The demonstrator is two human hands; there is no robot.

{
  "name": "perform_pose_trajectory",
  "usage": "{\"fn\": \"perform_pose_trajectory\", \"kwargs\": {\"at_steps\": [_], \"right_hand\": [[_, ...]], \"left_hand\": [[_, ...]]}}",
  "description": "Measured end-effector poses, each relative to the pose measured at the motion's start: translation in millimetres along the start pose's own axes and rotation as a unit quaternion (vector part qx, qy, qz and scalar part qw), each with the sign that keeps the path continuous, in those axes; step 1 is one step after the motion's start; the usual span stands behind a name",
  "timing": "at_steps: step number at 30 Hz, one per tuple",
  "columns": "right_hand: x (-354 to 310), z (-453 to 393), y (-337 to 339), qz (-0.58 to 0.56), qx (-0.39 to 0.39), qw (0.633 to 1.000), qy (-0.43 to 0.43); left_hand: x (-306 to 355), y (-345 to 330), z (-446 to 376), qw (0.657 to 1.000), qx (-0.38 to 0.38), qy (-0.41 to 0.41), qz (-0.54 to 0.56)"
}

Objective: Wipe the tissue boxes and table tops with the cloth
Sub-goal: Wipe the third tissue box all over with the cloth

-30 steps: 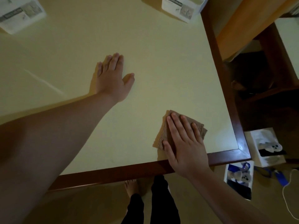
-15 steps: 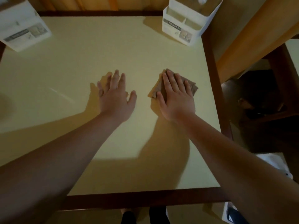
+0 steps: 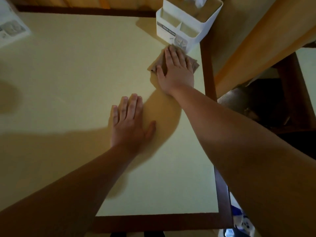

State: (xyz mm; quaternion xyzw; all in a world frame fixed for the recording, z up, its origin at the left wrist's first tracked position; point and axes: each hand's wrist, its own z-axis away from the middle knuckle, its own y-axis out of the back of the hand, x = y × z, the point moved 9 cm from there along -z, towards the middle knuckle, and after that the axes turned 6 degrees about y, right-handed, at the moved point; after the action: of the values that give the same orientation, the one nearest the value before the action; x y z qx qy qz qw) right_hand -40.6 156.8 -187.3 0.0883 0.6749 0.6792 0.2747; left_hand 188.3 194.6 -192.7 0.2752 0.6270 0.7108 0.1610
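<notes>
At the far left edge of the pale yellow counter (image 3: pixel 68 74) with its dark brown wooden border stands a white tissue box with a printed grey label (image 3: pixel 10 29), only partly in view and blurred. It is well apart from both of my hands.

Nearer the middle, my left hand (image 3: pixel 130 124) lies flat on the counter, palm down, fingers straight and close together, thumb spread out to the right. It holds nothing. My forearm runs back from it toward the lower left, and a broad shadow spreads over the surface around it.

Further away and to the right, my right hand (image 3: pixel 176 70) presses flat on a folded brown cloth (image 3: pixel 193 63), fingers stretched out straight over it and the thumb out to the left beside the cloth's left edge. The cloth lies on the counter near its right border, showing at both sides of my hand and past my fingertips.

Just beyond my fingertips, at the far right corner of the counter, stands a white plastic tissue holder with open compartments at the front (image 3: pixel 188 19); a white tissue sticks out at its top. The far edge of the cloth reaches its base; I cannot tell whether they touch.

To the right, beyond the border, is a slanting light wooden surface (image 3: pixel 256 40).
</notes>
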Motion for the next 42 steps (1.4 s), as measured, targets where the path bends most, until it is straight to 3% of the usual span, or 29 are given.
{"fn": "perform_pose_trajectory", "kwargs": {"at_steps": [4, 17, 28, 33, 42], "right_hand": [[7.8, 29.8, -4.1, -0.027, 0.009, 0.998, -0.056], [-20.5, 259.6, -25.0, -0.013, -0.046, 0.998, 0.027], [-20.9, 383.4, -35.7, -0.026, -0.098, 0.994, 0.052], [-4.5, 348.3, -32.3, -0.03, -0.095, 0.995, 0.023], [34.9, 147.8, 2.0, 0.009, -0.02, 1.0, 0.005]], "left_hand": [[-2.5, -3.4, -1.7, 1.0, -0.016, 0.001, -0.011], [0.3, -1.3, 1.8, 0.999, -0.044, 0.011, -0.02], [0.7, -0.4, 2.0, 0.998, -0.05, 0.014, -0.019], [0.7, -0.4, 1.5, 0.999, -0.048, 0.011, -0.018], [0.7, -1.3, 1.7, 0.999, -0.032, 0.008, -0.026]]}}
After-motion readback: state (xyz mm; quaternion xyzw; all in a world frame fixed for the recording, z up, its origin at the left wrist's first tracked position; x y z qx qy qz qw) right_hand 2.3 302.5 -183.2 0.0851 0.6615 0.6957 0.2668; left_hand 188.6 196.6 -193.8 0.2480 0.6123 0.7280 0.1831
